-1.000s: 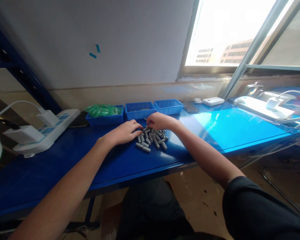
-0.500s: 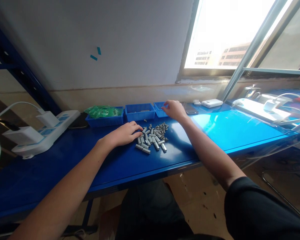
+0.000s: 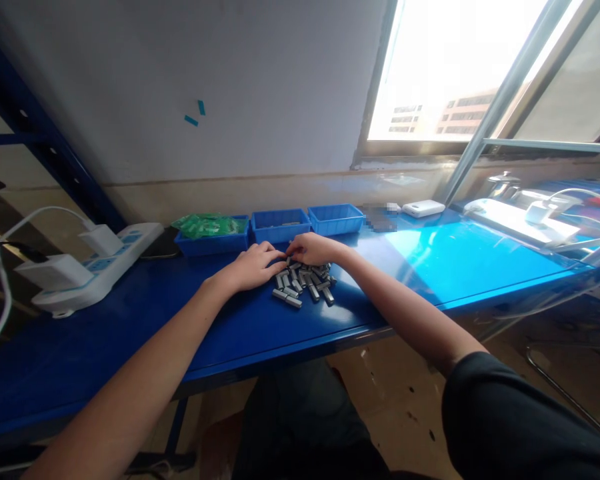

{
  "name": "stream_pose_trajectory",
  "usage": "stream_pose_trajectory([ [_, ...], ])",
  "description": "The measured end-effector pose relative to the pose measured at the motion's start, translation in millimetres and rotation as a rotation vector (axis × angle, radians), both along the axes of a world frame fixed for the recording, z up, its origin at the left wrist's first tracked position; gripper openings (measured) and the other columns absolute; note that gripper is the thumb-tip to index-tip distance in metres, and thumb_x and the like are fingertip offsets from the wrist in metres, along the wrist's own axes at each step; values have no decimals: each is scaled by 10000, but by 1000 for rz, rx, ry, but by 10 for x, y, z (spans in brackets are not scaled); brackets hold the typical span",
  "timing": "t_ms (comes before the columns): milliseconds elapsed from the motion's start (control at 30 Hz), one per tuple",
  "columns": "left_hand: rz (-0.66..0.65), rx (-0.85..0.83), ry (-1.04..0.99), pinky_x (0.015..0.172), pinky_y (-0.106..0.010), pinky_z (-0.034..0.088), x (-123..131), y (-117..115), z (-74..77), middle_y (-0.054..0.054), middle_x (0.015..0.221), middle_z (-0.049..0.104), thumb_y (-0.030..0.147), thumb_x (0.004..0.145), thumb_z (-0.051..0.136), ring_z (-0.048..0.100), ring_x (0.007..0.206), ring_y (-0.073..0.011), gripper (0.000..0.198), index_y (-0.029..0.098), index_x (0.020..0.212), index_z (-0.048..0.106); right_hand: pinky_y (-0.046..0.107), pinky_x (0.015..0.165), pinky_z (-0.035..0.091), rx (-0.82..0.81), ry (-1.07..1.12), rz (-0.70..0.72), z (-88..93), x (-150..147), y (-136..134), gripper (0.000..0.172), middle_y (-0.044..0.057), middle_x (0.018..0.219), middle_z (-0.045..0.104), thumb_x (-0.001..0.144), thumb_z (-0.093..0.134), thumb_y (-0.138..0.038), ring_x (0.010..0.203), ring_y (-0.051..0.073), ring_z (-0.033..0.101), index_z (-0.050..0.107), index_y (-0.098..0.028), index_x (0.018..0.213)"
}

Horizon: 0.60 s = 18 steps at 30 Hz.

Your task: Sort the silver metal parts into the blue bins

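Note:
A pile of short silver metal hex standoffs (image 3: pixel 314 291) lies on the blue tabletop, with smaller pieces at its back partly hidden by my right hand. My left hand (image 3: pixel 254 267) rests at the pile's left edge, fingers loosely bent and thumb apart from them. Over the back of the pile, my right hand (image 3: pixel 314 249) has its thumb and fingers pinched close to my left fingertips. What sits in that pinch is too small and covered to make out. Behind the hands stand a middle blue bin (image 3: pixel 280 232) with a few small pieces and a right blue bin (image 3: pixel 336 227).
A left blue bin (image 3: pixel 213 245) holds green plastic packets (image 3: pixel 205 225). To the left, a white power strip (image 3: pixel 87 280) carries plugged-in adapters and cables. A white box-like device (image 3: pixel 423 209) lies near the window. The table's front edge (image 3: pixel 290 353) runs close to my lap.
My right hand has moved from the right blue bin down and left to the pile, beside my left fingertips. The left hand has barely shifted.

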State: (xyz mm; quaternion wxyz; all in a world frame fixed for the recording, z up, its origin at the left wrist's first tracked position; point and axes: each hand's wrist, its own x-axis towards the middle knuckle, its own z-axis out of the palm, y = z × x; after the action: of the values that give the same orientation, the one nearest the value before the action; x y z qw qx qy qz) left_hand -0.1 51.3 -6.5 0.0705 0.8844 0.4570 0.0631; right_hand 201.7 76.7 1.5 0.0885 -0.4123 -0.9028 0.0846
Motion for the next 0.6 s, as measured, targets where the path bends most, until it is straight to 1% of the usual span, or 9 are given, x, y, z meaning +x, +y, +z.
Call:
stream_pose_trajectory([
  [67,2,-12,3,995,-399,381,-27,5,10,-91,1202,531,552,903,344,491,1112,-269,541,255,1300,560,208,710,440,0,-14,-18,15,-10,-29,367,55,991,734,772,520,-100,798,152,636,733,-175,1061],
  [133,-10,-8,-7,1004,-393,376,-49,22,5,-87,1197,538,548,899,357,496,1110,-261,532,257,1291,569,223,727,439,66,7,-34,64,-26,-78,327,72,941,725,763,540,-89,803,160,625,740,-149,1014],
  [267,-48,8,-19,1015,-391,370,-67,47,-14,-96,1196,552,544,898,366,507,1110,-257,534,230,1270,586,260,784,445,382,284,-66,255,68,-125,246,87,940,658,845,542,-177,845,165,592,713,-136,1017],
  [333,-68,20,-30,1009,-380,376,-62,40,-10,-97,1195,562,545,892,384,521,1102,-257,526,220,1240,608,286,824,446,547,427,-155,329,214,-69,256,86,958,627,885,503,-217,877,176,576,693,-152,1043],
  [400,-52,38,-55,953,-349,415,-54,25,3,-88,1163,586,539,881,410,557,1050,-247,492,222,1181,638,330,871,437,651,470,-325,340,383,24,247,99,970,610,885,491,-213,923,208,560,691,-153,1018],
  [467,9,58,-73,852,-322,452,-54,14,17,-76,1104,616,524,874,427,596,960,-234,442,230,1107,661,378,896,427,641,406,-505,296,498,89,221,124,986,605,856,530,-218,949,245,549,696,-134,975],
  [500,44,67,-76,806,-316,459,-60,14,22,-69,1074,629,518,873,429,608,920,-230,419,236,1070,668,387,895,425,602,358,-542,265,511,93,223,132,993,608,847,549,-238,952,255,550,696,-126,973],
  [533,72,74,-74,773,-313,458,-70,18,27,-63,1047,641,517,871,430,616,892,-230,401,244,1039,672,384,886,426,549,312,-539,235,486,73,240,132,990,615,843,563,-267,945,256,557,695,-125,985],
  [600,96,75,-60,740,-311,451,-103,36,36,-54,1004,659,522,866,432,622,869,-234,383,257,1000,674,345,844,433,422,246,-418,189,334,-30,286,102,942,640,847,567,-329,905,233,578,685,-143,1030],
])
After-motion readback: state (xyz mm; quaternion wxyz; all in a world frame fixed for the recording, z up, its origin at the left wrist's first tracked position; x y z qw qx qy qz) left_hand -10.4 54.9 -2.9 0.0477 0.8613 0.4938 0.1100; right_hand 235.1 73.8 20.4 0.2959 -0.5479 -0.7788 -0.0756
